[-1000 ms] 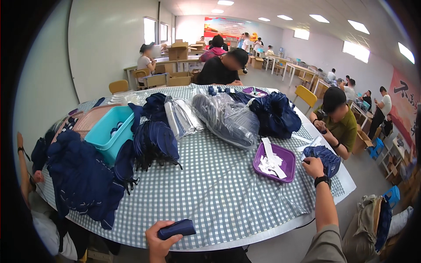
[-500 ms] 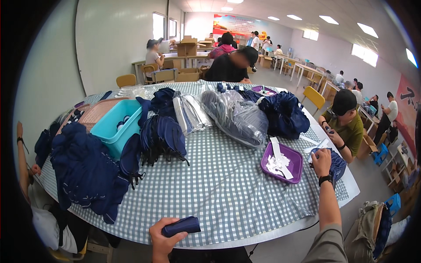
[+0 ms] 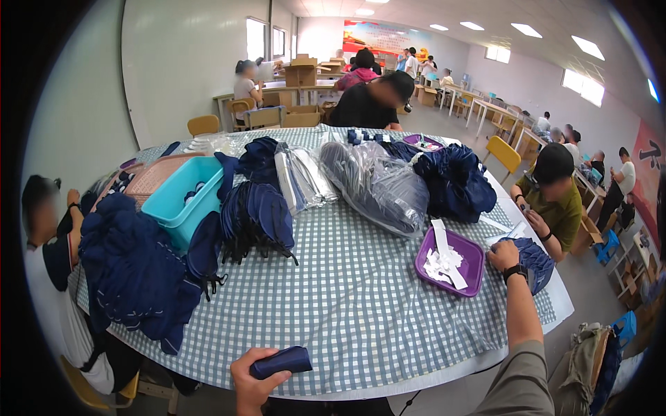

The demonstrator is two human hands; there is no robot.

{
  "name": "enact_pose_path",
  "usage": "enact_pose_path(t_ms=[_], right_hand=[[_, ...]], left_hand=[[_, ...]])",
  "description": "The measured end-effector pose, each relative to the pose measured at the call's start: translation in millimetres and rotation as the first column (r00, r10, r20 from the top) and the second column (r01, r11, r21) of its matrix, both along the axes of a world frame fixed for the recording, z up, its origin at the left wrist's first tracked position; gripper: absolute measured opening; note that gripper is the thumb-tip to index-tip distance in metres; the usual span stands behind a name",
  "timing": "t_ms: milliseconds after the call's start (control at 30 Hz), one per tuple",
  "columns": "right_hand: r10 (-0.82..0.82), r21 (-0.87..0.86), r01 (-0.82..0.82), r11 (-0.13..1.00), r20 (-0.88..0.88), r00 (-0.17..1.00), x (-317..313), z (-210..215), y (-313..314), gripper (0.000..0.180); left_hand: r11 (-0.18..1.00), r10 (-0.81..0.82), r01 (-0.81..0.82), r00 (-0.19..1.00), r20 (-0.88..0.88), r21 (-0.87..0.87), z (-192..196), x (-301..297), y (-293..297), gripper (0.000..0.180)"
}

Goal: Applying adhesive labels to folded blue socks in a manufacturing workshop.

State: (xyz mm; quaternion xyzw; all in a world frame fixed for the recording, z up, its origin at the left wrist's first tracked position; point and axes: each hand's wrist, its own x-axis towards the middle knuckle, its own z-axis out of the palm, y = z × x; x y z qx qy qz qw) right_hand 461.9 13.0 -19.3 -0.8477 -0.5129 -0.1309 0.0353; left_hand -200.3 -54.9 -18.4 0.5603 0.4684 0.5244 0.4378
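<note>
Now the left hand (image 3: 255,378) is curled shut around a rolled navy fabric bundle (image 3: 281,362) at the near edge of the checked desk (image 3: 361,312), probably to keep the roll from springing open. Far right, the right hand (image 3: 505,255) reaches out and rests on a stack of navy fabric pieces (image 3: 535,261) just beside the purple tray (image 3: 473,258) of white paper slips (image 3: 442,263), handy for picking; whether its fingers pinch anything, I cannot tell.

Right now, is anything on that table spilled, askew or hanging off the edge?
The heap of navy fabric pieces spills over the table's left edge. A long white strip juts out of the purple tray. Nothing else stands out.
</note>
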Motion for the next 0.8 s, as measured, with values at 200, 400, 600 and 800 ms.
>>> enact_pose_path(t_ms=[200,400,600,800], right_hand=[[0.131,0.142,-0.121,0.982,-0.061,0.989,25.2,-11.2,-3.9,0.031],[0.100,0.218,-0.086,0.972,-0.054,0.994,28.3,-17.1,8.7,0.038],[0.069,0.157,-0.056,0.986,-0.079,0.995,11.7,-7.6,10.1,0.035],[0.102,0.200,-0.074,0.977,-0.135,0.986,8.9,-2.0,7.7,0.036]], left_hand=[[1.000,-0.004,0.004,1.000,0.001,0.014,-0.6,1.0,1.4,0.042],[1.000,0.010,-0.009,0.999,-0.039,0.026,4.3,3.2,1.4,0.041],[0.998,0.047,-0.049,0.998,-0.042,-0.036,5.2,4.6,1.3,0.044],[0.997,0.066,-0.068,0.997,-0.037,-0.036,6.0,5.7,0.0,0.045]])
